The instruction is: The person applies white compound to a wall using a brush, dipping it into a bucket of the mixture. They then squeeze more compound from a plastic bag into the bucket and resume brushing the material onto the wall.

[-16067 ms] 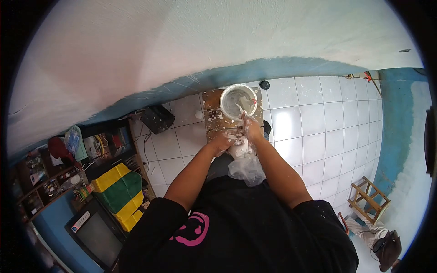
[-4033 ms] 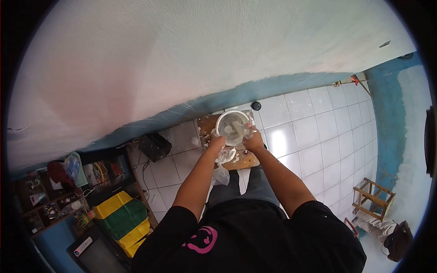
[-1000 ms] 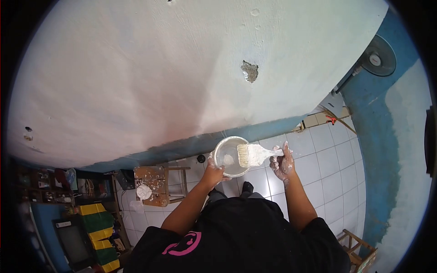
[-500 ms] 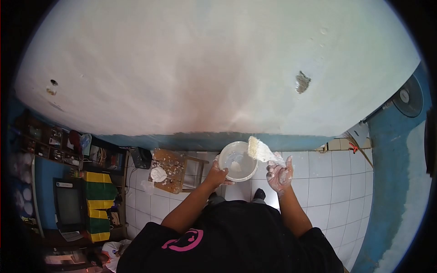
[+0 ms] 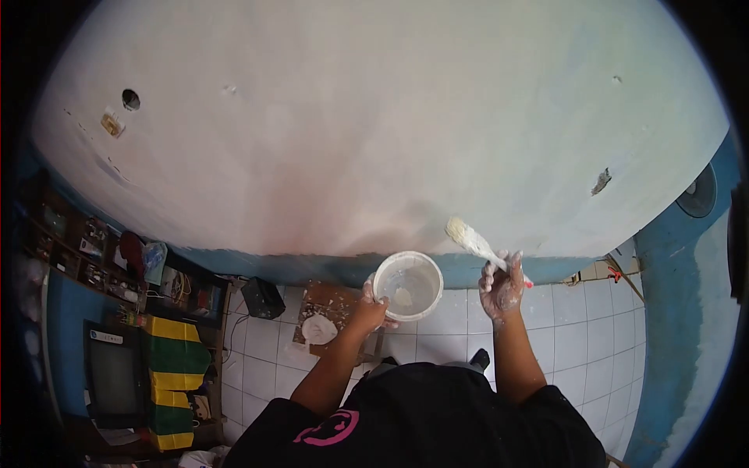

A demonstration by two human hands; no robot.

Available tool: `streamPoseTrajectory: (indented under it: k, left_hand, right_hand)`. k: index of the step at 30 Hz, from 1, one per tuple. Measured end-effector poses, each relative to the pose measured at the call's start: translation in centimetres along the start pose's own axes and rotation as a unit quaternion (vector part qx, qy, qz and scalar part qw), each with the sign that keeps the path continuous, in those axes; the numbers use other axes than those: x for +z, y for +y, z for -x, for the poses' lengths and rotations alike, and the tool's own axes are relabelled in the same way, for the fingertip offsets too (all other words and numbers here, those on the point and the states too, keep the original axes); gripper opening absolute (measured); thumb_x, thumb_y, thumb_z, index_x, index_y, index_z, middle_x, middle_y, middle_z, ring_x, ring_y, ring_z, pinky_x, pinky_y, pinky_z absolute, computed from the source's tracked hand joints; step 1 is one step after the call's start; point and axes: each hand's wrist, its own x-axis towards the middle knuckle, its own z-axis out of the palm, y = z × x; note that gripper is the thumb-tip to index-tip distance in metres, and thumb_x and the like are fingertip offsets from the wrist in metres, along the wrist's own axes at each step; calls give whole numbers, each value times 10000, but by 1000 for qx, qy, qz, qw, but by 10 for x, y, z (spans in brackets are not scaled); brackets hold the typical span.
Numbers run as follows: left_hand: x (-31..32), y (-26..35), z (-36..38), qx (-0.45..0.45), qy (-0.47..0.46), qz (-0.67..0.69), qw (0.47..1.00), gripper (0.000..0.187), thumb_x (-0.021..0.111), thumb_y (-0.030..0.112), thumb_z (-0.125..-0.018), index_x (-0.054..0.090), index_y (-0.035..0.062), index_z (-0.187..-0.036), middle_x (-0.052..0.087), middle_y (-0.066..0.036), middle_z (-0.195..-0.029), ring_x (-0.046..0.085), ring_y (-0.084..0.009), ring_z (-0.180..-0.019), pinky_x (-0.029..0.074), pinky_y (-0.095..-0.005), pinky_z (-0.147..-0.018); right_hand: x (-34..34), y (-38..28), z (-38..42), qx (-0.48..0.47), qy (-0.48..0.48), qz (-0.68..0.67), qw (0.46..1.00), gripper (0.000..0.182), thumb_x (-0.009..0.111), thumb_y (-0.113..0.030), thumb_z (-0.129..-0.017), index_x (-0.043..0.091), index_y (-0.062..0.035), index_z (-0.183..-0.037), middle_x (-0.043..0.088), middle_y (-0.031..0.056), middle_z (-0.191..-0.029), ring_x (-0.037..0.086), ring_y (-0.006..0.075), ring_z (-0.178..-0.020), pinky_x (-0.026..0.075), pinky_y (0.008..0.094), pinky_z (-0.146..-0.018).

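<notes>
Brush (image 5: 477, 243) diag., bristles (image 5: 456, 228) L twd wall (image 5: 351, 117)

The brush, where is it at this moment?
In the head view, the brush is in the right hand, bristles toward the wall, right of the white bucket that the left hand holds.

From here I see a pale wall (image 5: 351, 117) over a blue band (image 5: 328, 267), white floor tiles (image 5: 566, 355), shelves (image 5: 86, 253) and a television (image 5: 113, 380) left.

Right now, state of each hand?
Left hand: closed on the white bucket.
Right hand: closed on the brush handle.
</notes>
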Motion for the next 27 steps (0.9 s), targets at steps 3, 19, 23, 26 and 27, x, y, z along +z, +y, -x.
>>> streamPoseTrajectory:
  k: [3, 19, 23, 26, 27]
  left_hand:
    - [-38, 4, 2, 21, 1, 11, 1000, 621, 391, -12, -844, 76, 172, -1347, 400, -211, -1217, 628, -320, -773, 579, -330, -485]
    - [-97, -6, 9, -12, 74, 38, 996, 618, 358, -35, -846, 68, 168, -1352, 364, -203, -1248, 614, -347, -833, 596, -358, -550]
    - [-125, -18, 3, 5, 86, 17, 996, 584, 324, -45, -841, 90, 163, -1334, 354, -216, -1239, 597, -381, -849, 592, -395, -552]
    - [-142, -18, 3, -13, 80, 11, 997, 549, 301, -51, -841, 117, 152, -1316, 364, -222, -1221, 575, -393, -897, 589, -415, -584]
    - [-147, -18, 3, -16, 75, 15, 997, 544, 300, -51, -842, 121, 151, -1315, 370, -219, -1217, 572, -387, -911, 588, -417, -594]
  right_hand:
    - [27, 33, -3, -47, -13, 127, 991, 420, 468, -430, -887, 511, -24, -985, 551, 92, -689, 509, 155, -524, 419, 243, -473]
    - [86, 105, -87, -504, -158, 538, 657, 181, 621, -162, -725, 626, -31, -851, 644, 90, -808, 629, 198, -702, 508, 288, -609]
    - [5, 180, -70, -333, -61, 564, 753, 97, 580, -107, -795, 603, -15, -776, 632, 56, -715, 614, 136, -633, 486, 240, -571]
    - [9, 180, -66, -270, 3, 616, 740, 129, 563, -104, -811, 593, 0, -741, 625, 57, -686, 606, 130, -610, 471, 233, -549]
    - [24, 166, -74, -324, -16, 640, 696, 152, 554, -110, -820, 588, 8, -731, 621, 62, -677, 603, 126, -606, 468, 232, -544]
